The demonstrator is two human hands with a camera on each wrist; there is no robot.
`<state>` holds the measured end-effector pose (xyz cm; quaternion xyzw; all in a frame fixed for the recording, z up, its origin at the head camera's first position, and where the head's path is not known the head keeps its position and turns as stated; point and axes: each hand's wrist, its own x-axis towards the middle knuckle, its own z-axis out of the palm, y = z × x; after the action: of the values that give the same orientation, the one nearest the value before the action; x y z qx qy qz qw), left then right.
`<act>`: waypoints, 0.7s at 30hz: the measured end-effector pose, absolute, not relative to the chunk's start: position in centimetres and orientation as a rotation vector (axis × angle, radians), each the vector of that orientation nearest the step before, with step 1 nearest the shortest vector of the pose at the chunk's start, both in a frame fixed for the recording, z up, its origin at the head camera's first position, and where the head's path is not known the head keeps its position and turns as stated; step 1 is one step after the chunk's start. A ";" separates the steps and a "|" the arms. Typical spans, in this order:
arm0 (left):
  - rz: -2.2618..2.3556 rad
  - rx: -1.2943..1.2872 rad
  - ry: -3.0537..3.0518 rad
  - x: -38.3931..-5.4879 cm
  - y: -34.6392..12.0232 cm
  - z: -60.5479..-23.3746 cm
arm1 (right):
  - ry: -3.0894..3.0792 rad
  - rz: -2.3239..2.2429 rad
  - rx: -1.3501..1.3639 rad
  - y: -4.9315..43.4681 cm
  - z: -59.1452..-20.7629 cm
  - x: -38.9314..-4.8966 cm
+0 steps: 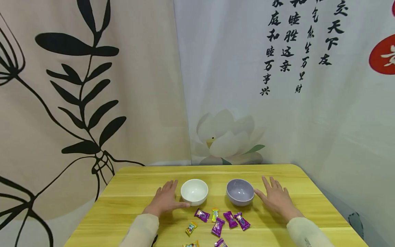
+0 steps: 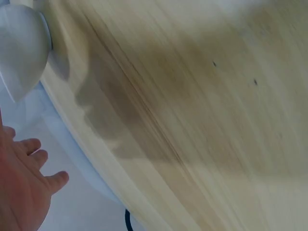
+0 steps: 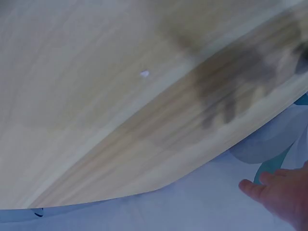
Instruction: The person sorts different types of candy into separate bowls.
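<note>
A white bowl (image 1: 194, 192) and a greyish-purple bowl (image 1: 240, 192) stand side by side on the wooden table. My left hand (image 1: 166, 199) is at the white bowl's left, fingers spread, with the thumb reaching to the bowl's near side; whether it touches cannot be told. In the left wrist view this hand (image 2: 24, 185) has extended fingers beside the white bowl (image 2: 21, 45). To the right of the purple bowl, my right hand (image 1: 277, 199) is spread, its thumb close to the rim. The right wrist view shows part of that hand (image 3: 279, 192) with nothing held.
In front of the bowls lie several purple-wrapped candies (image 1: 218, 227) and yellow-wrapped candies (image 1: 191, 228), some cut off by the frame's bottom edge. The table (image 1: 123, 202) ends at a fabric backdrop (image 1: 148, 85) printed with plants and writing.
</note>
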<state>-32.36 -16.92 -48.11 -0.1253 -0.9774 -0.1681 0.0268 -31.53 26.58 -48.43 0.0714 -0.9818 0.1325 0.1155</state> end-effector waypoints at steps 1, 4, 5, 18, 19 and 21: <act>-0.537 -0.390 -3.015 -32.4 -16.7 -48.2 | -2.872 0.386 0.215 26.5 -48.4 -31.5; -0.593 -0.394 -3.004 -32.7 -16.2 -48.4 | -2.853 0.399 0.239 26.3 -48.5 -31.5; -0.612 -0.395 -3.000 -32.7 -16.1 -48.5 | -2.843 0.397 0.251 26.2 -48.6 -31.5; -0.878 -0.439 -2.964 -33.7 -14.7 -49.3 | -2.761 0.579 0.265 24.2 -47.4 -30.8; -0.880 -0.447 -2.961 -33.8 -14.6 -49.3 | -2.755 0.588 0.264 24.0 -47.2 -30.8; -0.891 -0.465 -2.957 -33.9 -14.3 -49.4 | -2.745 0.612 0.268 23.6 -47.0 -30.7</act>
<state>-33.91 -14.32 -49.39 -0.1490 -0.9467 -0.2854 0.0092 -30.74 23.62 -47.00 0.0937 -0.9595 0.2140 0.1577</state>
